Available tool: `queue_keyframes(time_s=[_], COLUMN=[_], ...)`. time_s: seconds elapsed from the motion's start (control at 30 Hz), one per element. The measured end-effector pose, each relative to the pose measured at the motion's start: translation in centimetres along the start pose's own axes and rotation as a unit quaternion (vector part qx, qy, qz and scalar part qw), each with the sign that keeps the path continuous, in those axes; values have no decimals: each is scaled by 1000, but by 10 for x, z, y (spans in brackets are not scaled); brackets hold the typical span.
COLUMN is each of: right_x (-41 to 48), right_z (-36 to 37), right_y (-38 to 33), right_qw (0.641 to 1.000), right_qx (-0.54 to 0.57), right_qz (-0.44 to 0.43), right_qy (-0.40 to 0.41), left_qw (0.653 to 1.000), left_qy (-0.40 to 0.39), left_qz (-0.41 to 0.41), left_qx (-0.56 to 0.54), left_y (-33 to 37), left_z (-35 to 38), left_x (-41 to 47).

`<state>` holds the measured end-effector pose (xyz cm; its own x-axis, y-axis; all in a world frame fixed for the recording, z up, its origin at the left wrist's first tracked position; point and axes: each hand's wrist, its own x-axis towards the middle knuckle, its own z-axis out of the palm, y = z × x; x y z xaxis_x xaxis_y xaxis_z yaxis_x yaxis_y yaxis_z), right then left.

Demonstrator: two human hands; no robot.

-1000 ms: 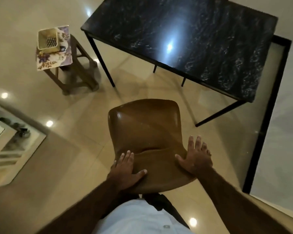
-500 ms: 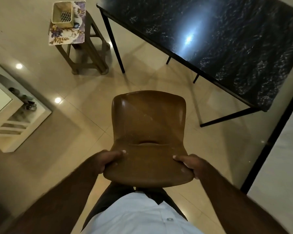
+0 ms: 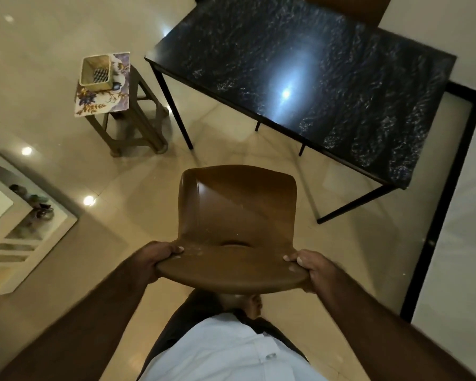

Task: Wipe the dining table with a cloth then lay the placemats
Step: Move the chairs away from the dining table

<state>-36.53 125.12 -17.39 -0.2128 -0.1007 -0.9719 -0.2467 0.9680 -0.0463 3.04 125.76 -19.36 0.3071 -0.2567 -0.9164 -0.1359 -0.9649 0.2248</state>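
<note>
Ahead of left grip and right grip, both tight on the chair: the dining table.

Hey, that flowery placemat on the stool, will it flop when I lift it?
Probably fairly stiff: the placemat juts past the top of the stool without drooping. It looks thin, so it is likely light. The basket stands on it, so pulling the mat could drag or tip that.
</note>
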Motion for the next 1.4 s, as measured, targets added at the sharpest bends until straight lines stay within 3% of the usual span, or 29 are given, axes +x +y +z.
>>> queue_keyframes(time_s=[0.2,0.43,0.6,0.83,1.4], right_x=[-23,-26,-8,9,41], right_z=[-1,-1,-8,-19,-13], right_y=[-18,-97,-179,-259,-317], right_qw=[996,984,977,969,939], right_qx=[87,181,213,239,336], right_qz=[-14,-6,3,51,57], right_qy=[6,-1,22,44,42], left_qw=[996,987,982,978,978], left_qy=[9,-10,-53,-84,-79], left_qz=[66,125,137,127,118], left_qx=[54,97,116,142,152], left_y=[97,224,327,419,490], left_z=[-23,-31,-26,-20,-9], left_x=[-8,26,78,120,147])
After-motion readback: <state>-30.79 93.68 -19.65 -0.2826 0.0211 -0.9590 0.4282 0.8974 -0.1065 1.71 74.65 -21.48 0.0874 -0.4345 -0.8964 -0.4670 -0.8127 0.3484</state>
